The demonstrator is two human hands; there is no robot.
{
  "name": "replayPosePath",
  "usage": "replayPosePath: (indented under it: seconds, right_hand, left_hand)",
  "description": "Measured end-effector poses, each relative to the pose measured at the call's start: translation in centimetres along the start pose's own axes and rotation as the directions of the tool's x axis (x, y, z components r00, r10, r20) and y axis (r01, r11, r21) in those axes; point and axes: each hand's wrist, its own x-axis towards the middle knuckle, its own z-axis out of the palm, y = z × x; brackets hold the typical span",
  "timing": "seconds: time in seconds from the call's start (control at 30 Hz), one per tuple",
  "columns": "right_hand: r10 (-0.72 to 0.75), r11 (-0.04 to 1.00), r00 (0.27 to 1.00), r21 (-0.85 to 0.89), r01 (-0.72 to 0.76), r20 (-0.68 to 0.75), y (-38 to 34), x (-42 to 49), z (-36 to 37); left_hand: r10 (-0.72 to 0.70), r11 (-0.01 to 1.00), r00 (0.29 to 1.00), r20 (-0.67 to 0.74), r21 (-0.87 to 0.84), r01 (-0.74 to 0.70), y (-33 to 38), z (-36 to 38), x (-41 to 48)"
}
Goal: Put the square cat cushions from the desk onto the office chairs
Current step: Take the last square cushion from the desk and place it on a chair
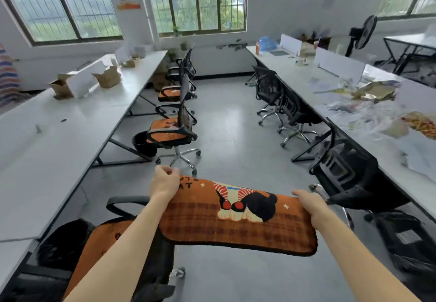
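Note:
I hold an orange plaid cat cushion (pixel 236 228) flat in the aisle. My left hand (pixel 165 181) grips its far left corner and my right hand (pixel 309 201) grips its right edge. Below my left arm, the nearest left chair (pixel 146 266) carries an orange cushion (pixel 99 242). Two more left-side chairs hold orange cushions (pixel 165 132) (pixel 168 93). On the right, a black chair (pixel 349 174) with a bare seat stands just beyond my right hand. Two more black chairs (pixel 295 110) (pixel 266 87) stand farther back.
A long white desk (pixel 59 136) on the left bears cardboard boxes (pixel 107 76). The right desk (pixel 401 150) holds papers, plastic bags and white dividers. Black bins (pixel 144 143) (pixel 63 242) sit under the left desk. A standing fan (pixel 363 33) is at the back right. A grey-floored aisle (pixel 236 125) runs between the desks.

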Motion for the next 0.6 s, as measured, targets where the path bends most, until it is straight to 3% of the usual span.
replayPosePath:
  seconds: [0.2,0.33,0.6]
  right_hand:
    - [0.091,0.995,0.994,0.026,-0.093,0.054,-8.1,14.3,0.6]
    - [-0.07,0.996,0.996,-0.055,0.067,-0.049,-14.3,21.7,1.6]
    - [-0.49,0.868,0.861,-0.163,0.469,-0.134,-30.3,31.0,4.8]
  left_hand:
    - [-0.229,0.964,0.955,0.187,-0.095,0.249,5.7,9.6,13.6]
    - [-0.318,0.934,0.919,0.234,-0.09,0.346,9.3,13.8,20.2]
    - [-0.251,0.966,0.967,-0.053,-0.083,0.246,16.3,18.8,33.1]
